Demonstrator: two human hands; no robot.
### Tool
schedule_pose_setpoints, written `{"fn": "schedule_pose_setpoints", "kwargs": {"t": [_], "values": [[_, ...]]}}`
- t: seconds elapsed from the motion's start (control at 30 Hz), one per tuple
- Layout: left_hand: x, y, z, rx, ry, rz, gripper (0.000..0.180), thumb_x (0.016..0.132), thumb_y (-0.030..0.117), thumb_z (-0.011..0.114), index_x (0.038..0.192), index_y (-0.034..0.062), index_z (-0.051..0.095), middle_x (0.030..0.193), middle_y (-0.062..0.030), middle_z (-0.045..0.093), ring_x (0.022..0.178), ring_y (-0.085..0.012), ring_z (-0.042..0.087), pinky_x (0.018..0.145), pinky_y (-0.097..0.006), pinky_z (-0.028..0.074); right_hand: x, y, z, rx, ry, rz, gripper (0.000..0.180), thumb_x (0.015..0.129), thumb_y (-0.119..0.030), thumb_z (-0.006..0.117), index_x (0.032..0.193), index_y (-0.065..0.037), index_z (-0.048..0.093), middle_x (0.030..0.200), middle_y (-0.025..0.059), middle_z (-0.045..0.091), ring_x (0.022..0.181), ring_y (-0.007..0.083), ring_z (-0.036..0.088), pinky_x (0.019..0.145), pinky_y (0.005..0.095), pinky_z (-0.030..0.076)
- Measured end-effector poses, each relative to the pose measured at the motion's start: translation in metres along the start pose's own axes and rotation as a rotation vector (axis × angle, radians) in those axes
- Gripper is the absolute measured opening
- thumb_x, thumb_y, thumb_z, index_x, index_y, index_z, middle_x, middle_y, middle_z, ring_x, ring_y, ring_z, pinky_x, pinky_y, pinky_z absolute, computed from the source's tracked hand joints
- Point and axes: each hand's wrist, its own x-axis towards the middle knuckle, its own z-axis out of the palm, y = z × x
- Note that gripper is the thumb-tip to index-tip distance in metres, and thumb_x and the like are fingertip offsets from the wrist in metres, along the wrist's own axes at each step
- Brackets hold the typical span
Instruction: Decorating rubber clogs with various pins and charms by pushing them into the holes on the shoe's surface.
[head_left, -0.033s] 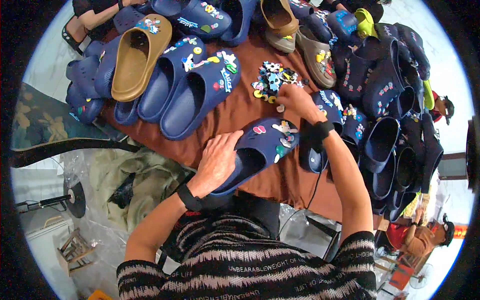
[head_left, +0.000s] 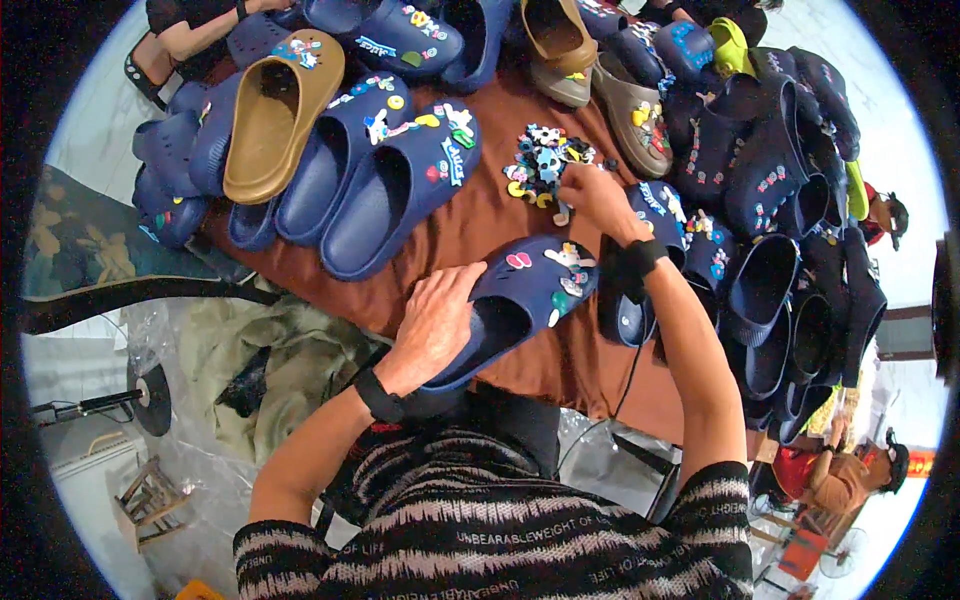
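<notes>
A navy blue clog (head_left: 530, 285) lies at the table's near edge, its toe turned up and right, with several small charms fixed on its top. My left hand (head_left: 438, 325) is closed round the clog's left side near the opening. Beyond the toe, my right hand (head_left: 597, 203) reaches to the near right edge of a heap of loose, colourful shoe charms (head_left: 545, 160). Its fingers are pinched together. Anything between them is too small to make out.
Navy clogs with charms (head_left: 400, 190) and a tan clog (head_left: 280, 115) stand to the left. More dark clogs (head_left: 765, 285) crowd the right side. A brown cloth (head_left: 500, 110) covers the table. A thin cable (head_left: 630, 385) hangs near my right forearm. Another person's arm (head_left: 205, 35) shows at the far left.
The fingers of my right hand have shifted very slightly beside the heap of charms. My left hand and the clog stay where they were.
</notes>
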Motion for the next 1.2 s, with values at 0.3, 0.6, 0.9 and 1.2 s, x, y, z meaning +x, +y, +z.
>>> {"fn": "schedule_pose_setpoints", "kwargs": {"t": [0.3, 0.6, 0.9, 1.2], "values": [[-0.001, -0.002, 0.001, 0.039, 0.001, -0.026, 0.054, 0.085, -0.001, 0.061, 0.138, 0.0053, 0.049, 0.126, -0.0185, 0.06, 0.12, -0.0375, 0.054, 0.105, -0.047, 0.042, 0.041, -0.018, 0.01, -0.211, -0.004, -0.056, 0.043, 0.087, -0.039, 0.072, 0.104, -0.003, 0.059, 0.097, 0.025, 0.071, 0.097, 0.0414, 0.068, 0.081, 0.0526, 0.053], [-0.001, -0.004, 0.001, 0.023, -0.002, -0.028, 0.054, 0.085, -0.001, 0.061, 0.137, 0.0053, 0.049, 0.126, -0.0184, 0.06, 0.12, -0.0375, 0.054, 0.105, -0.047, 0.042, 0.044, -0.006, 0.016, -0.165, -0.003, -0.02, 0.035, 0.083, -0.019, 0.07, 0.111, -0.005, 0.055, 0.101, 0.0239, 0.07, 0.1, 0.042, 0.068, 0.083, 0.0542, 0.053], [-0.002, -0.004, 0.002, 0.032, 0.002, -0.022, 0.053, 0.085, -0.001, 0.061, 0.137, 0.0051, 0.049, 0.125, -0.0185, 0.06, 0.12, -0.0378, 0.054, 0.104, -0.047, 0.042, 0.035, -0.005, 0.019, -0.136, 0.055, -0.078, 0.034, 0.081, -0.015, 0.072, 0.113, -0.004, 0.065, 0.095, 0.0191, 0.072, 0.093, 0.039, 0.069, 0.083, 0.0472, 0.053], [-0.002, -0.006, 0.003, 0.027, 0.007, -0.012, 0.053, 0.087, 0.001, 0.061, 0.137, 0.0065, 0.049, 0.127, -0.0192, 0.059, 0.121, -0.0378, 0.054, 0.105, -0.047, 0.043, 0.022, -0.025, -0.006, 0.23, 0.173, -0.008, 0.03, 0.089, -0.015, 0.063, 0.115, 0.001, 0.061, 0.096, 0.0225, 0.071, 0.09, 0.0347, 0.069, 0.084, 0.0409, 0.053]]}}
